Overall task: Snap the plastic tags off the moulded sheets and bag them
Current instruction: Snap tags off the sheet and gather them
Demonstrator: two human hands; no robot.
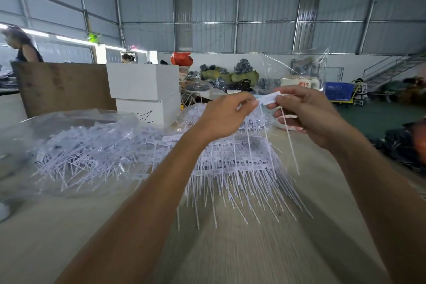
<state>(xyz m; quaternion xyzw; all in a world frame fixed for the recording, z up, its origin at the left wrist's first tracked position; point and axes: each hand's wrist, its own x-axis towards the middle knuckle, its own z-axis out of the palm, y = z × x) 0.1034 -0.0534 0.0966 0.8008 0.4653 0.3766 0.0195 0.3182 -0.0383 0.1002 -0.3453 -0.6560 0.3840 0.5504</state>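
Item: white plastic tag (pixel 268 98), pinched at both ends, raised above the worktop (pixel 230 249).
Left hand (pixel 222 117) grip is clamped on the tag's left end, right hand (pixel 306 115) grip on its right end, with thin stems hanging below. Under the grip lies a stack of moulded sheets (pixel 235 168); left of it, a clear bag (pixel 76 152) of loose tags. A clear film bag (pixel 297 67) stands just behind the right hand.
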